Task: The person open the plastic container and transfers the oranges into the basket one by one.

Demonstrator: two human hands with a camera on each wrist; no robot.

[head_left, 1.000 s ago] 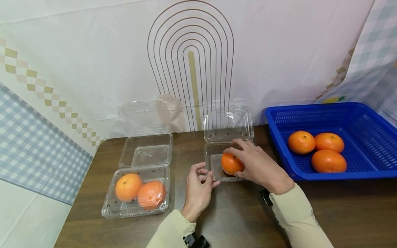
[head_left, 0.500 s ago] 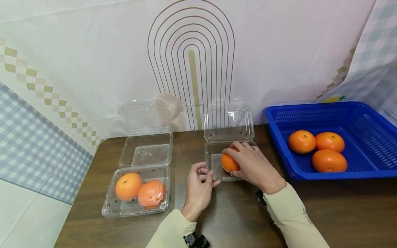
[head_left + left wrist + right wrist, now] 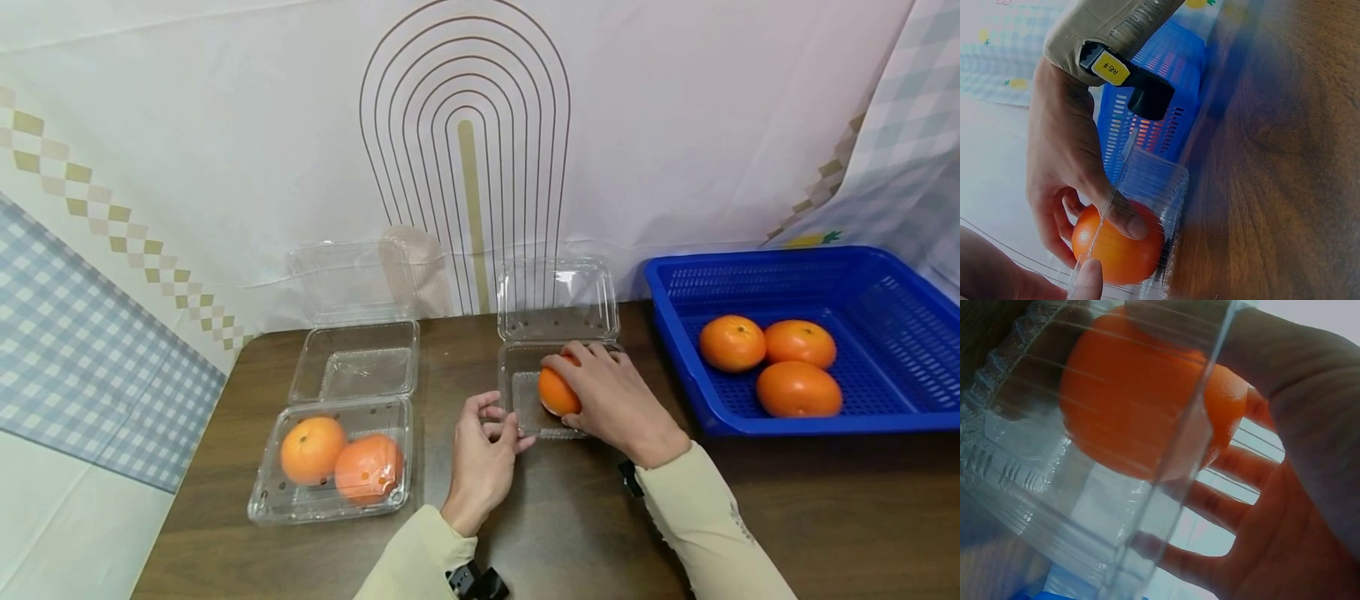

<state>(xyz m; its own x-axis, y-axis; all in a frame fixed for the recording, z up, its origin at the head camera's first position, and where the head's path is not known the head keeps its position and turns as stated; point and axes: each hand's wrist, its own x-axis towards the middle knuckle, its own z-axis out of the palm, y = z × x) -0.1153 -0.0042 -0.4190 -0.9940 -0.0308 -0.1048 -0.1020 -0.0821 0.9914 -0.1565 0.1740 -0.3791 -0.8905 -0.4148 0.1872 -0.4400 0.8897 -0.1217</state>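
Observation:
My right hand [image 3: 615, 404] grips an orange [image 3: 557, 392] inside a clear plastic clamshell box [image 3: 525, 429] whose lid is raised. In the right wrist view the thumb and fingers curl round the orange [image 3: 1141, 394], partly seen through the clear wall. The left hand [image 3: 483, 462] is at the box's front left corner and pinches its rim; the thumb [image 3: 1090, 278] shows against that rim in the left wrist view. The orange's right side is hidden by the right hand in the head view.
A blue basket [image 3: 787, 427] with three oranges stands at the right. On the left, a closed clear box [image 3: 285, 508] holds two oranges, and behind it an open clear box [image 3: 356, 362] has its lid leaning on the white curtain [image 3: 225, 167].
The right hand has moved slightly left and settled round the orange, covering more of its right side. The left hand keeps its place at the box corner.

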